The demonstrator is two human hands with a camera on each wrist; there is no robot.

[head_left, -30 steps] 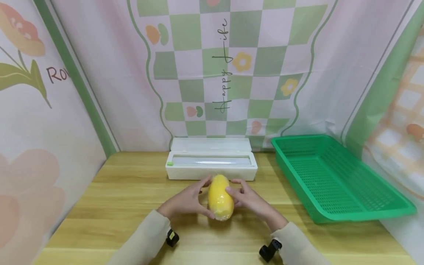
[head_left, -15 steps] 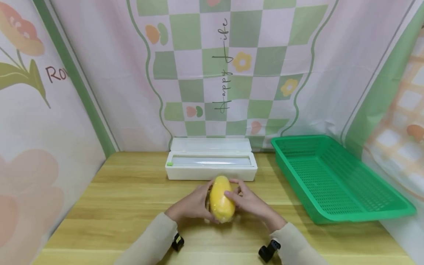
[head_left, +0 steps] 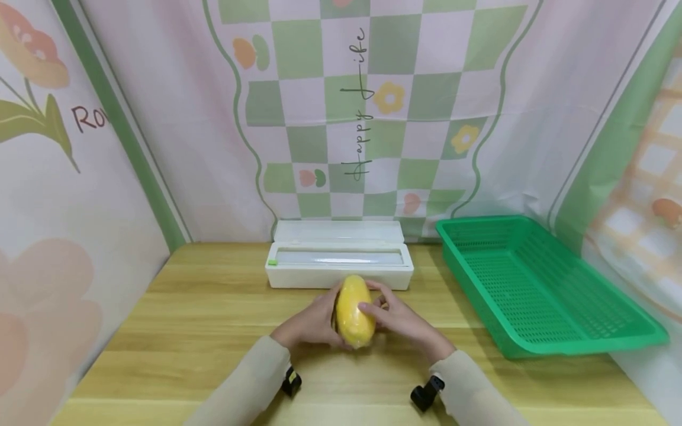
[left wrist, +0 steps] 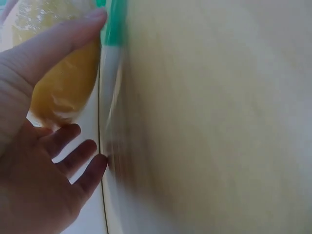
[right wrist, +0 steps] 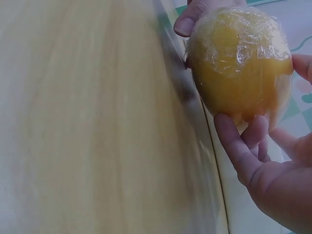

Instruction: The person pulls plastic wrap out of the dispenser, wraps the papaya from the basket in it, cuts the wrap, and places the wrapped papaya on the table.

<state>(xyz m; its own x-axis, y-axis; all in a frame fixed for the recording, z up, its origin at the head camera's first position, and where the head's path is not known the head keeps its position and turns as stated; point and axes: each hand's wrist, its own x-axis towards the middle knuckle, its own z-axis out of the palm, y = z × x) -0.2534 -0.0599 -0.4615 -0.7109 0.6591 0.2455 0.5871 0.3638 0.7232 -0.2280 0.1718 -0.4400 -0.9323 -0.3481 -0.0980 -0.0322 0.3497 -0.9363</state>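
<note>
A yellow oblong fruit (head_left: 354, 311) wrapped in clear cling film is held between both hands, just in front of the white wrap box. My left hand (head_left: 318, 322) grips its left side, and in the left wrist view the thumb lies across the wrapped fruit (left wrist: 68, 87). From the right, my right hand (head_left: 396, 319) holds it, thumb on the upper face. The right wrist view shows crinkled film bunched on one end of the fruit (right wrist: 239, 63), with right-hand fingertips (right wrist: 226, 122) touching its underside. The hands hide parts of its sides.
Behind the hands stands a white cling film box (head_left: 341, 278), lid raised, with a film roll inside. A green perforated basket (head_left: 479, 302) is at the right of the wooden table (head_left: 202, 331). Patterned curtains (head_left: 346, 136) enclose the back and sides.
My left hand has moved right and closed in around the fruit. The fruit has tilted slightly and, in the last half second, shifted a little away from me. Box and basket stay put.
</note>
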